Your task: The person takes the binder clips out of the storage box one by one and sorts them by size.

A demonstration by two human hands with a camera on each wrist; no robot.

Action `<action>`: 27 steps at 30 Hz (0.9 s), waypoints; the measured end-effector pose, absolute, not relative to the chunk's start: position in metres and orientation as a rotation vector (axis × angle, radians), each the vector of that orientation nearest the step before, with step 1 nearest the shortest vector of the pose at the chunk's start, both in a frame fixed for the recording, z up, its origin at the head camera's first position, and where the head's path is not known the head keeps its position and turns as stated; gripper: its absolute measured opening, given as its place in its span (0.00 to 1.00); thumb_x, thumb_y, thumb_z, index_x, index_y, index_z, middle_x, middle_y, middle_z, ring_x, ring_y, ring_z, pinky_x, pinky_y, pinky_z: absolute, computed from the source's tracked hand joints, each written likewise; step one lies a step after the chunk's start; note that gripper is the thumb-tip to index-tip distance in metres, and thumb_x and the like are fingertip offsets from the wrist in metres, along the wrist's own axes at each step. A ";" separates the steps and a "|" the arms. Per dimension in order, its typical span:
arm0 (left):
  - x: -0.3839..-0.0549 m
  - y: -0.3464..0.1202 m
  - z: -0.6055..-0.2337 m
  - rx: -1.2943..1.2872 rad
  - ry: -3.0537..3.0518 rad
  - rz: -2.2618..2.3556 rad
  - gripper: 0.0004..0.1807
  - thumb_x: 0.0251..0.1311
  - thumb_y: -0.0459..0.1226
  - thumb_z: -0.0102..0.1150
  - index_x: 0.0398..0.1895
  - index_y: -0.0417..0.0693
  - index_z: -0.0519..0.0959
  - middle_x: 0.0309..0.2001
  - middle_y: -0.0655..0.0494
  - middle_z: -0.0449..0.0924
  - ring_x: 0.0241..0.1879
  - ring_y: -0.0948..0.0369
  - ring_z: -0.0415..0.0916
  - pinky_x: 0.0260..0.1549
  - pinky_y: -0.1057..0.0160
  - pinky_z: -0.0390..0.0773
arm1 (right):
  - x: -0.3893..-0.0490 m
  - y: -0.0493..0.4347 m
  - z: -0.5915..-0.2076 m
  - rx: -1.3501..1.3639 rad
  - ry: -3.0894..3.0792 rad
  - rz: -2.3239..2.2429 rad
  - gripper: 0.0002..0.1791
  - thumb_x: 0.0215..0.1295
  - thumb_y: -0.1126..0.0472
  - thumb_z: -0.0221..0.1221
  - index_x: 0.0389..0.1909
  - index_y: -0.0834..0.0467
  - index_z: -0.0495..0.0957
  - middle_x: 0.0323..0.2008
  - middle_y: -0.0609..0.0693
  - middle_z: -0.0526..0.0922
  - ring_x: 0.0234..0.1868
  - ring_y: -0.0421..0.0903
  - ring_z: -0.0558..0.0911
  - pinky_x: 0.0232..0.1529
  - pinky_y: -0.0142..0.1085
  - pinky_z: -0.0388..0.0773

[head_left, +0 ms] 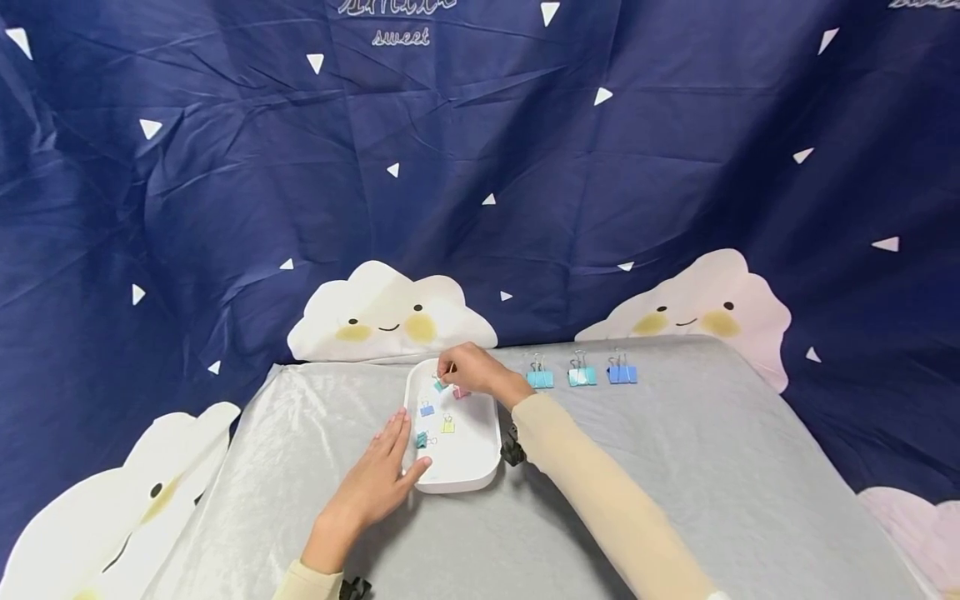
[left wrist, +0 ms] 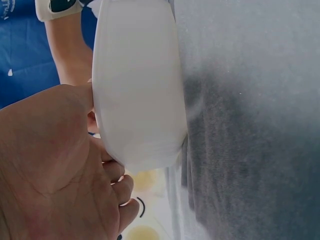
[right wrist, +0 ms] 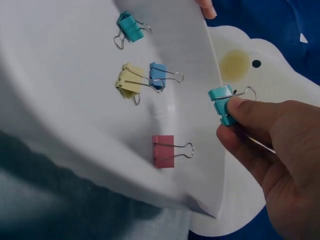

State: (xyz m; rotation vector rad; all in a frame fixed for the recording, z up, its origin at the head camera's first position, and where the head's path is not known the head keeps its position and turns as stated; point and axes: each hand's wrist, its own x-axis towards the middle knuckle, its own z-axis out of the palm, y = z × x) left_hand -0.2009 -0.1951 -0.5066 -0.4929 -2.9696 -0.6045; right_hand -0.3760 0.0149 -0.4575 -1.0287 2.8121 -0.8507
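My right hand point(head_left: 478, 369) pinches a turquoise binder clip point(right wrist: 221, 105) between thumb and fingers, at the far end of a white tray point(head_left: 461, 467). In the right wrist view the clip is raised, near the tray's far rim. Inside the tray lie a pink binder clip point(right wrist: 164, 151), a blue one point(right wrist: 157, 75), a yellow one point(right wrist: 131, 80) and a teal one point(right wrist: 131, 27). My left hand point(head_left: 378, 475) rests against the tray's left side, fingers extended along the rim and thumb at the near left corner. The left wrist view shows its palm beside the tray wall point(left wrist: 140, 90).
Three larger binder clips stand in a row right of the tray: a turquoise one point(head_left: 540, 379), another turquoise one point(head_left: 582, 376) and a blue one point(head_left: 622, 374). A grey cloth point(head_left: 675, 467) covers the table. Behind it hangs a dark blue curtain point(head_left: 525, 167) with clouds.
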 end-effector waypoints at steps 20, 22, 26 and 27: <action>-0.198 -0.196 -0.505 -0.474 -2.982 -0.619 0.46 0.79 0.57 0.51 0.83 0.31 0.54 0.86 0.38 0.49 0.85 0.42 0.49 0.83 0.39 0.56 | -0.357 0.071 -0.439 -1.138 2.842 -0.900 0.02 0.70 0.60 0.70 0.38 0.55 0.89 0.36 0.44 0.90 0.37 0.36 0.85 0.43 0.31 0.85; -0.199 -0.196 -0.505 -0.476 -2.983 -0.625 0.46 0.79 0.57 0.51 0.84 0.32 0.54 0.86 0.38 0.49 0.86 0.42 0.49 0.83 0.39 0.55 | -0.354 0.079 -0.437 -1.132 2.864 -0.898 0.01 0.70 0.61 0.70 0.38 0.54 0.89 0.36 0.44 0.90 0.37 0.36 0.85 0.43 0.31 0.84; -0.201 -0.195 -0.507 -0.473 -2.995 -0.634 0.47 0.79 0.57 0.51 0.84 0.33 0.53 0.87 0.39 0.47 0.86 0.43 0.48 0.84 0.39 0.54 | -0.346 0.095 -0.433 -1.127 2.905 -0.899 0.04 0.70 0.64 0.69 0.36 0.52 0.88 0.35 0.44 0.89 0.37 0.37 0.84 0.42 0.32 0.84; -0.201 -0.195 -0.507 -0.472 -2.997 -0.636 0.47 0.79 0.57 0.51 0.84 0.33 0.53 0.87 0.40 0.47 0.86 0.43 0.48 0.84 0.39 0.54 | -0.344 0.099 -0.433 -1.134 2.916 -0.898 0.04 0.69 0.65 0.69 0.36 0.52 0.88 0.35 0.44 0.89 0.37 0.37 0.84 0.42 0.32 0.84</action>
